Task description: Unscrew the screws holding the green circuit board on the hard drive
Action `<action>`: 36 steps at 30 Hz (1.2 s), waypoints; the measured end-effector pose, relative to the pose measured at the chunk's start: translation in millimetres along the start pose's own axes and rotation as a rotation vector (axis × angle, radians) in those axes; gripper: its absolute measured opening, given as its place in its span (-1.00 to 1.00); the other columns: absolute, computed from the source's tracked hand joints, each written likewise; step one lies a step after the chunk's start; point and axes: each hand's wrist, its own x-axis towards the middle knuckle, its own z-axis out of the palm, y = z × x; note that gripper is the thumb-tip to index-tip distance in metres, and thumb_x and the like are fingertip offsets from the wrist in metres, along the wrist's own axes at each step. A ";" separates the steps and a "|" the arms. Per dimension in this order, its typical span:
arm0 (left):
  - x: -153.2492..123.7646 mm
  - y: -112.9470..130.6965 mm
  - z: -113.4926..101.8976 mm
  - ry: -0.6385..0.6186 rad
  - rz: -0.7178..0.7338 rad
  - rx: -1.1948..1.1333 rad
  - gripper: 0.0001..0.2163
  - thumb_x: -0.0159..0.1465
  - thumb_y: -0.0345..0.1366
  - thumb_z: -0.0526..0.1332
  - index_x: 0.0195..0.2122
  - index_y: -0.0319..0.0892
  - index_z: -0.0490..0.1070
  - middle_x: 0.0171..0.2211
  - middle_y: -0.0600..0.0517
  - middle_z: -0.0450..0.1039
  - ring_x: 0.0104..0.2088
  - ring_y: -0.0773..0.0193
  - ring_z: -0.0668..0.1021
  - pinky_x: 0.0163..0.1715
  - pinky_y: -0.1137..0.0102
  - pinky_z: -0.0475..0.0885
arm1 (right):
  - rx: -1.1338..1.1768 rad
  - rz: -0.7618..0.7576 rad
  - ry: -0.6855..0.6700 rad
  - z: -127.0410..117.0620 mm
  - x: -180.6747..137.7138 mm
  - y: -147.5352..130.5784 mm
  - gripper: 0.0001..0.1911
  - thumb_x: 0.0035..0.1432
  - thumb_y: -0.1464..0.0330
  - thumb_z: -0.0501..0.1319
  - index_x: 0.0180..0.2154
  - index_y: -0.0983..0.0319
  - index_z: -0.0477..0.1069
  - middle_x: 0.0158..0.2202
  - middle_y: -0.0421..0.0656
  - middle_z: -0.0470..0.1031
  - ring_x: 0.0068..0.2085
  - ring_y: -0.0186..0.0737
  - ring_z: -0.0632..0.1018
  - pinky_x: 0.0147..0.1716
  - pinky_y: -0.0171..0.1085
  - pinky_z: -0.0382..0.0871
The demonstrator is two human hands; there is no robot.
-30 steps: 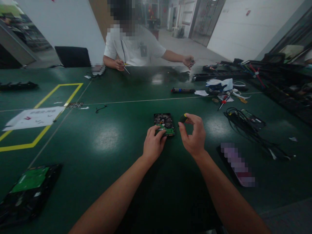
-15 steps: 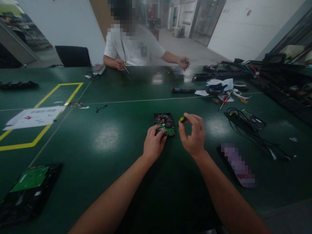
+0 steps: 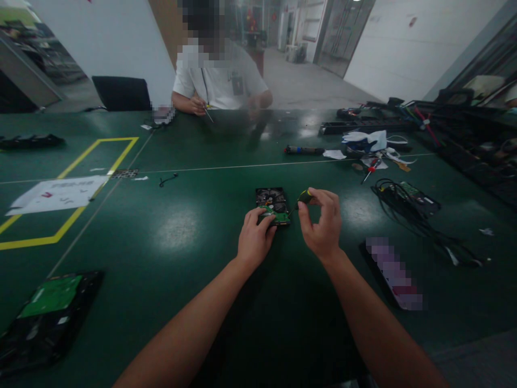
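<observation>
A hard drive (image 3: 277, 195) with a black casing and a green circuit board at its near end lies on the green table. My left hand (image 3: 256, 237) grips its near left part, fingers curled over the board. Between the thumb and fingers of my right hand (image 3: 323, 223) is a screwdriver (image 3: 304, 198) with a black and yellow handle. Its thin shaft slants down to the left, toward the right edge of the board. I cannot tell whether the tip touches a screw.
Another hard drive (image 3: 48, 318) lies at the near left. On the right are a phone-like slab (image 3: 393, 275), black cables (image 3: 424, 226) and a red screwdriver (image 3: 370, 170). Across the table (image 3: 202, 156) sits a person (image 3: 220, 75) holding a screwdriver. Dark equipment (image 3: 476, 140) stands at far right.
The screwdriver handle has turned in my right hand, showing more black, and the hand has shifted slightly right. My left hand stays put. The other person's outstretched arm has drawn back.
</observation>
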 end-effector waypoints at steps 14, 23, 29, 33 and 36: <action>-0.1 0.0 0.0 0.002 -0.002 0.011 -0.72 0.36 -0.33 0.28 0.09 -0.05 0.52 0.17 -0.14 0.38 0.23 -0.06 0.40 0.21 -0.02 0.47 | 0.110 0.089 -0.034 5.5 -8.5 9.2 -0.51 0.31 0.37 0.28 0.23 0.07 0.26 0.06 -0.06 0.53 -0.02 -0.08 0.64 -0.02 0.01 0.64; -0.7 -0.7 0.4 0.008 0.002 0.007 -0.73 0.36 -0.33 0.28 0.09 -0.07 0.52 0.17 -0.15 0.37 0.23 -0.05 0.39 0.21 0.00 0.46 | 0.047 0.078 -0.067 -6.4 7.8 -7.1 -0.64 0.36 0.33 0.24 0.16 0.04 0.43 0.01 -0.10 0.57 -0.10 -0.14 0.60 -0.14 -0.09 0.60; -0.2 0.0 -0.4 0.001 -0.004 0.003 -0.73 0.37 -0.32 0.28 0.09 -0.06 0.51 0.17 -0.14 0.37 0.24 -0.06 0.39 0.22 -0.02 0.46 | 0.460 0.422 -0.124 -5.2 15.0 -8.8 -0.79 0.42 0.23 0.16 0.02 0.11 0.42 0.00 -0.13 0.63 -0.43 -0.39 0.52 -0.44 -0.30 0.48; -0.3 -0.3 -0.7 0.002 -0.002 0.000 -0.73 0.37 -0.32 0.28 0.09 -0.07 0.51 0.17 -0.14 0.36 0.24 -0.06 0.39 0.21 -0.02 0.46 | 0.686 0.576 -0.162 -5.6 27.4 -8.2 -0.80 0.31 0.20 0.28 -0.13 0.15 0.38 -0.10 -0.14 0.66 -0.53 -0.45 0.46 -0.62 -0.38 0.29; -0.7 -1.4 -0.4 -0.005 0.001 0.004 -0.73 0.37 -0.31 0.28 0.08 -0.08 0.52 0.17 -0.15 0.36 0.23 -0.06 0.39 0.21 -0.01 0.47 | 0.764 0.692 -0.230 -7.7 34.8 -7.7 -0.80 0.29 0.19 0.29 -0.12 0.14 0.45 -0.16 -0.17 0.64 -0.56 -0.47 0.43 -0.65 -0.38 0.21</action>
